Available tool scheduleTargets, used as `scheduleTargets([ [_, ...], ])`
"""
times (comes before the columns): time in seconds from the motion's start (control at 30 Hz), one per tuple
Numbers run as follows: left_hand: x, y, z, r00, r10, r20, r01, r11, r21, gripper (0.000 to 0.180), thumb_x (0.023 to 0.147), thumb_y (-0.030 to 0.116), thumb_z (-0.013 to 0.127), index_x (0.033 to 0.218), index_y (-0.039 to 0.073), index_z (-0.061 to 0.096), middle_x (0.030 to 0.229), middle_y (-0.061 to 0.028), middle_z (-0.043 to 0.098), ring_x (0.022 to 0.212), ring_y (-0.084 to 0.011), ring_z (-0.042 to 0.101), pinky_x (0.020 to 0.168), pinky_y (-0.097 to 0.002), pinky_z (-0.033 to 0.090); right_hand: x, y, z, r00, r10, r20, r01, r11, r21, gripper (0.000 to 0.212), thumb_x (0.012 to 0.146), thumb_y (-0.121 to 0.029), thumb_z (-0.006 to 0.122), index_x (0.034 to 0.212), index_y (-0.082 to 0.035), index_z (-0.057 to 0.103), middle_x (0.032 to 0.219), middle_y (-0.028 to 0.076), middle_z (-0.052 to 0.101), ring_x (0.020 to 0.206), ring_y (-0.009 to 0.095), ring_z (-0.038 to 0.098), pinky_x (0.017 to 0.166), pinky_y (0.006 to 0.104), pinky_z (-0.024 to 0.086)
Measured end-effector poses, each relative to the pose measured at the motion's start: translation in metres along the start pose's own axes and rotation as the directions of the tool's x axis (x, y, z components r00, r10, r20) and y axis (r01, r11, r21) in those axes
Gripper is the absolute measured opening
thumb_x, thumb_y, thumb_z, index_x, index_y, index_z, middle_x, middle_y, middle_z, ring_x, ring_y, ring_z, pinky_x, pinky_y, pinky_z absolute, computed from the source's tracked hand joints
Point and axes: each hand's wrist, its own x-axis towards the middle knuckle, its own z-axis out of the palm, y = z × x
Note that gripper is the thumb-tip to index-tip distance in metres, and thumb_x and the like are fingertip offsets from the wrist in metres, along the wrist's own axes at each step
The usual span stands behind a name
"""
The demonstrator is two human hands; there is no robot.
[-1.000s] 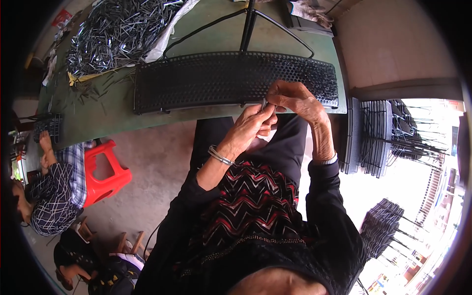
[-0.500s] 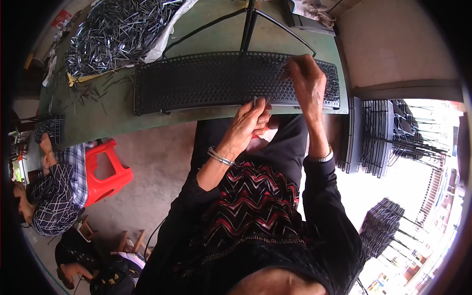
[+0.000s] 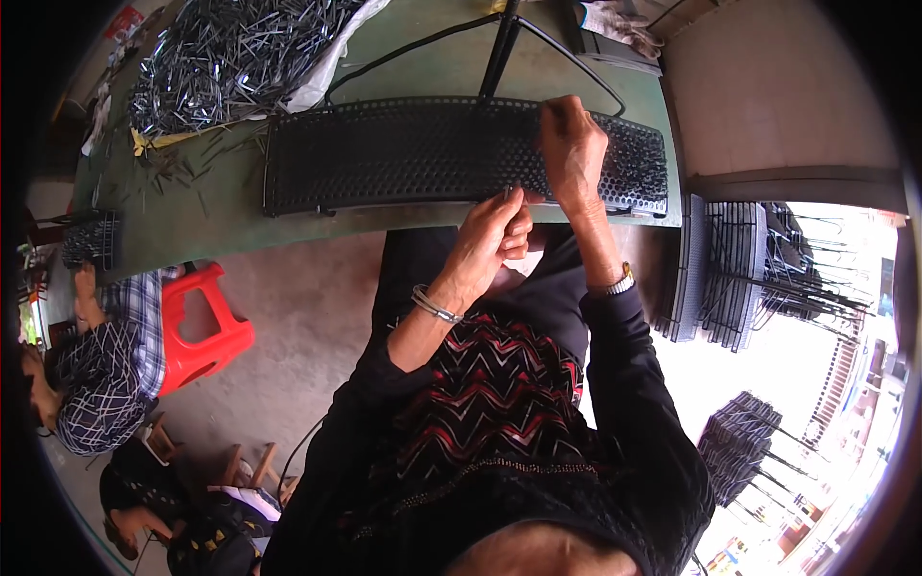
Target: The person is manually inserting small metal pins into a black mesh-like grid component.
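Note:
A long black perforated metal panel (image 3: 403, 154) lies across the green table (image 3: 192, 230). My right hand (image 3: 571, 149) rests flat on top of the panel toward its right end, fingers pressing the mesh. My left hand (image 3: 495, 230) is at the panel's near edge just below, fingers pinched on a small thin metal pin that is barely visible. A silver bangle sits on my left wrist and a watch on my right wrist.
A heap of loose metal wire pieces (image 3: 226, 53) lies on white sheeting at the table's far left, with strays scattered nearby. A black stand (image 3: 499, 48) rises behind the panel. Stacked black racks (image 3: 740, 278) stand at the right. A person sits by a red stool (image 3: 197, 326) at the left.
My right hand has moved up from the panel's near edge onto its top surface. My left hand has stayed at the near edge, shifting slightly.

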Motion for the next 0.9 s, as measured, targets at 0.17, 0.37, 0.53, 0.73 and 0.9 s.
scheduleTargets([
  [0.17, 0.006, -0.002, -0.001, 1.000, 0.020, 0.019, -0.019, 0.999, -0.043, 0.027, 0.100, 0.025, 0.050, 0.106, 0.001, 0.060, 0.069, 0.0013, 0.044, 0.057, -0.0075, 0.038, 0.053, -0.0231, 0.035, 0.008, -0.004, -0.009, 0.999, -0.003, 0.044, 0.007, 0.995, -0.102, 0.009, 0.087, -0.011, 0.062, 0.088, -0.002, 0.061, 0.070, 0.014, 0.066, 0.056, 0.021, 0.066, 0.055, 0.0330, 0.050],
  [0.37, 0.003, -0.002, 0.002, 0.999, 0.044, -0.024, -0.043, 0.998, 0.048, 0.029, 0.099, 0.026, 0.050, 0.111, 0.001, 0.060, 0.077, -0.0051, 0.059, 0.064, -0.0126, 0.054, 0.061, -0.0270, 0.048, 0.008, -0.001, -0.011, 0.995, 0.010, 0.103, -0.001, 0.997, -0.081, 0.010, 0.088, -0.012, 0.061, 0.091, -0.003, 0.062, 0.070, 0.015, 0.066, 0.057, 0.022, 0.066, 0.054, 0.0338, 0.050],
  [0.53, 0.002, -0.002, 0.003, 0.997, 0.076, 0.023, -0.078, 0.995, 0.068, 0.033, 0.100, 0.030, 0.050, 0.115, 0.001, 0.058, 0.082, -0.0080, 0.062, 0.072, -0.0160, 0.061, 0.066, -0.0312, 0.053, 0.011, 0.000, -0.011, 0.987, -0.007, 0.158, 0.027, 0.992, -0.124, 0.010, 0.086, -0.015, 0.063, 0.090, -0.006, 0.065, 0.078, 0.014, 0.066, 0.069, 0.028, 0.066, 0.061, 0.0371, 0.050],
  [0.73, 0.001, 0.001, 0.007, 0.998, 0.057, -0.015, -0.056, 0.997, 0.048, 0.033, 0.100, 0.026, 0.050, 0.118, -0.001, 0.055, 0.085, -0.0071, 0.061, 0.077, -0.0152, 0.061, 0.074, -0.0322, 0.052, 0.019, -0.007, -0.008, 0.973, -0.024, 0.230, 0.070, 0.978, -0.195, 0.013, 0.084, -0.022, 0.065, 0.092, -0.012, 0.068, 0.089, 0.011, 0.063, 0.081, 0.031, 0.063, 0.070, 0.0402, 0.050],
  [0.9, 0.001, -0.002, 0.007, 0.998, 0.066, 0.018, -0.067, 0.994, 0.083, 0.031, 0.100, 0.025, 0.050, 0.115, -0.001, 0.056, 0.089, -0.0081, 0.064, 0.079, -0.0166, 0.062, 0.073, -0.0343, 0.054, 0.031, -0.001, -0.011, 0.958, -0.049, 0.283, 0.115, 0.969, -0.221, 0.012, 0.083, -0.023, 0.065, 0.091, -0.014, 0.069, 0.087, 0.009, 0.062, 0.080, 0.030, 0.063, 0.070, 0.0390, 0.049],
])
